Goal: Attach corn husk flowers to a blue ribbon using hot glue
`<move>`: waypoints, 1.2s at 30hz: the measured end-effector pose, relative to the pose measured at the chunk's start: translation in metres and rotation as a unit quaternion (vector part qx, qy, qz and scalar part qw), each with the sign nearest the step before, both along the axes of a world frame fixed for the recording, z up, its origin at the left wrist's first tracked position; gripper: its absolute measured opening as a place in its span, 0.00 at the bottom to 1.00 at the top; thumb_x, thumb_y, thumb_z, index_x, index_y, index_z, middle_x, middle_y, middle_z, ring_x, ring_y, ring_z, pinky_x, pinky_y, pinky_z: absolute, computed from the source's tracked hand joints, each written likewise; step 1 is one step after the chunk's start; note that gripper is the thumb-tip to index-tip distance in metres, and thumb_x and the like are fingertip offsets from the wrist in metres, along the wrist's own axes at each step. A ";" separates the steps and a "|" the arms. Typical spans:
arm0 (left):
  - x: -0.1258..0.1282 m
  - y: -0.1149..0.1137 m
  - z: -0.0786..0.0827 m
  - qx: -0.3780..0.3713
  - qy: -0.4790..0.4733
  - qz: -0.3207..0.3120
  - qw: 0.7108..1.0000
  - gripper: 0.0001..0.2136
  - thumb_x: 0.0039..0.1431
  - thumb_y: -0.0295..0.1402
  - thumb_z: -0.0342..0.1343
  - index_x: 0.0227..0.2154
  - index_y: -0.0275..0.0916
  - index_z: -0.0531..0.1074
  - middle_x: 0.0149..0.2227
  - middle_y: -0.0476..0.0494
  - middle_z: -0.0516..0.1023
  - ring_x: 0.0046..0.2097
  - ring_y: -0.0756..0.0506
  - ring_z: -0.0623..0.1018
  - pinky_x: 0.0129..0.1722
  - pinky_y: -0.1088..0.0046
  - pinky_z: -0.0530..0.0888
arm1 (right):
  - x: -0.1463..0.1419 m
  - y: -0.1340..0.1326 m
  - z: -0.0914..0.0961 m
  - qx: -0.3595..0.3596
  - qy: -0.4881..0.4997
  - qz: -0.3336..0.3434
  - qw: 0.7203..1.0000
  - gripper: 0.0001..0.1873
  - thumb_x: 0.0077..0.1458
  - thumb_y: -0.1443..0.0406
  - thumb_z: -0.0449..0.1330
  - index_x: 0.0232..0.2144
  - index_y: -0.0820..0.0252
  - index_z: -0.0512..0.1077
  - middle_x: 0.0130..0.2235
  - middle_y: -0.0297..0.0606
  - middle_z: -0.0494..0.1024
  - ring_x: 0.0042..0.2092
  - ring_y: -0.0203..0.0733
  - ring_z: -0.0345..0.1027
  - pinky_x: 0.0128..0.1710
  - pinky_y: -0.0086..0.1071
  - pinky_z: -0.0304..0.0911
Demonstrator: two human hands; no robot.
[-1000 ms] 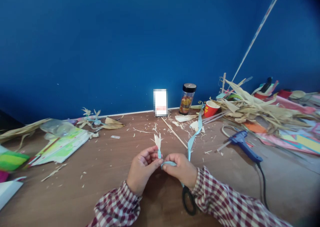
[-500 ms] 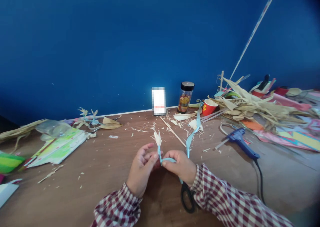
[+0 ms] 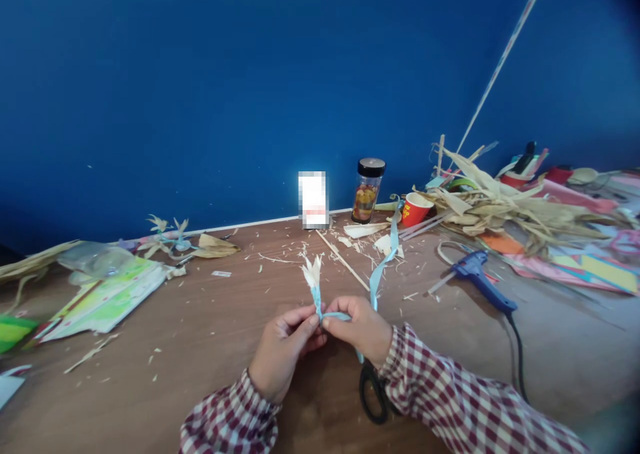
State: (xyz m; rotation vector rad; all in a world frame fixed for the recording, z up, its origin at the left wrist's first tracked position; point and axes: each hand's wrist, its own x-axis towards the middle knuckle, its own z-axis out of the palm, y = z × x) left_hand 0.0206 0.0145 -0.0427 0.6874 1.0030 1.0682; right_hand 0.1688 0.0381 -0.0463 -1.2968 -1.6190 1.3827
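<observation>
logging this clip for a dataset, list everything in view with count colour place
husk flower: 1, cream, between the hands
ribbon: 1, light blue, from flower stem trailing right
scissors: 1, black, below right wrist
glue gun: 1, blue, table right
jar: 1, black lid, by wall
cup: 1, red, right of jar
husk pile: 1, tan, far right
packet: 1, green-white, left
table: 1, brown, underneath
left hand: 1, pinching flower stem
right hand: 1, pinching ribbon

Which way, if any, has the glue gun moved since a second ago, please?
No. The glue gun lies just as far right of the jar; only the view shifted.
</observation>
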 end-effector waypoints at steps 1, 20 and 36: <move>0.000 0.000 0.000 0.001 0.003 -0.004 1.000 0.13 0.44 0.32 0.61 0.35 0.35 0.76 0.33 0.43 0.77 0.34 0.50 0.74 0.36 0.72 0.73 | 0.000 0.000 0.000 0.003 -0.004 0.000 1.000 0.09 0.45 0.62 0.57 0.24 0.65 0.68 0.20 0.29 0.63 0.22 0.29 0.51 0.21 0.23 0.49; -0.001 0.003 -0.002 0.041 0.125 0.014 0.991 0.15 0.39 0.30 0.63 0.33 0.33 0.72 0.25 0.46 0.76 0.27 0.51 0.74 0.29 0.77 0.71 | -0.005 -0.004 0.001 0.005 -0.008 -0.001 1.000 0.05 0.40 0.66 0.57 0.23 0.64 0.68 0.18 0.28 0.63 0.21 0.28 0.51 0.18 0.22 0.47; -0.002 0.004 0.005 -0.016 0.064 0.013 0.998 0.16 0.40 0.32 0.63 0.35 0.34 0.72 0.30 0.44 0.76 0.29 0.51 0.74 0.30 0.74 0.73 | -0.001 0.000 -0.001 -0.002 -0.001 -0.002 1.000 0.10 0.45 0.61 0.56 0.24 0.65 0.69 0.19 0.29 0.62 0.22 0.29 0.51 0.20 0.23 0.49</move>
